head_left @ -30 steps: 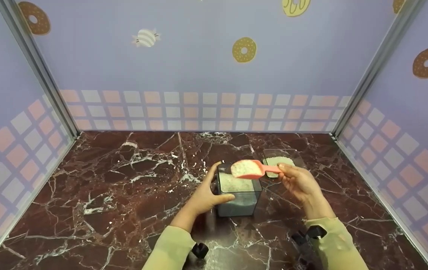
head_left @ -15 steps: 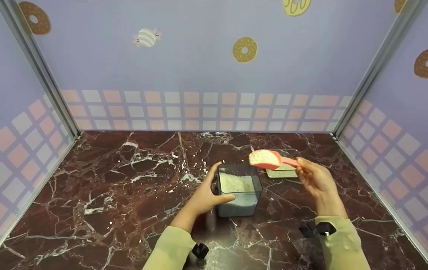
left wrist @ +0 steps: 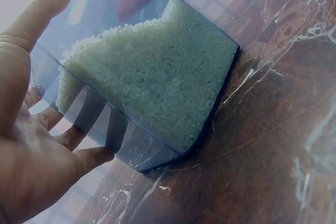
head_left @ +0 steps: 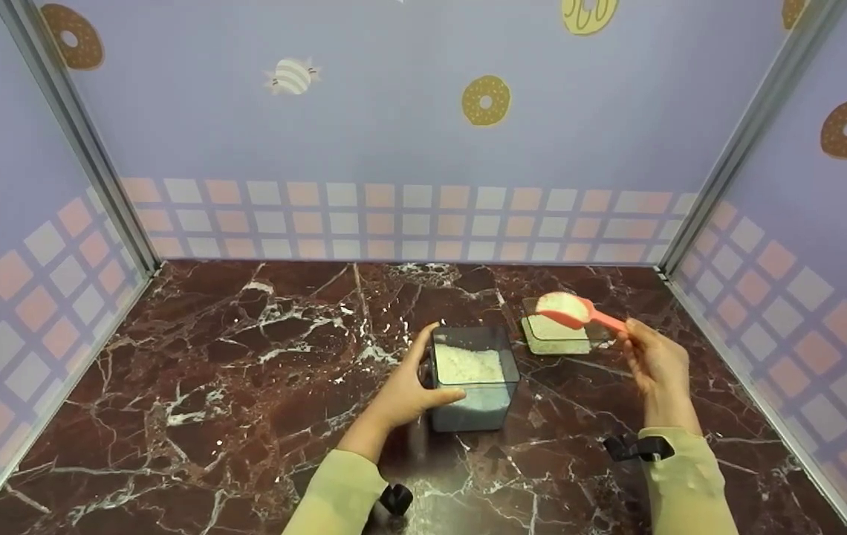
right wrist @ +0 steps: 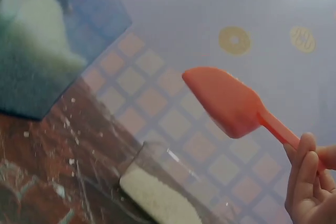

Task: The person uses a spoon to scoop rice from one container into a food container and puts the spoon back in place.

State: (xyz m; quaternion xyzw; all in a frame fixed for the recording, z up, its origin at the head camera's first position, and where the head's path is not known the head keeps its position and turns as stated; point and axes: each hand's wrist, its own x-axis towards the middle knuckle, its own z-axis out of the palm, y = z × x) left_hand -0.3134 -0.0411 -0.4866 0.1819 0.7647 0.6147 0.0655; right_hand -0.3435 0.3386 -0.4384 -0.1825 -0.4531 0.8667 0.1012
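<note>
My left hand grips a clear, dark-tinted square container from its left side, thumb across the front and fingers round the far side. White rice fills much of it, heaped in a slope. In my right hand is the handle of a pink-orange scoop, pinched between thumb and fingers. Rice shows in the scoop's bowl. It hovers over a smaller clear container, which stands behind and to the right of the first and also has rice in it. From the right wrist view, the scoop's underside is visible.
Scattered grains lie on the dark red marbled table, mostly left of the larger container. Purple panels with printed doughnuts and checks enclose the back and both sides. A black strap sits on the right sleeve.
My right hand has carried the loaded scoop rightward, from above the large container to over the smaller one. The left hand and large container have stayed put.
</note>
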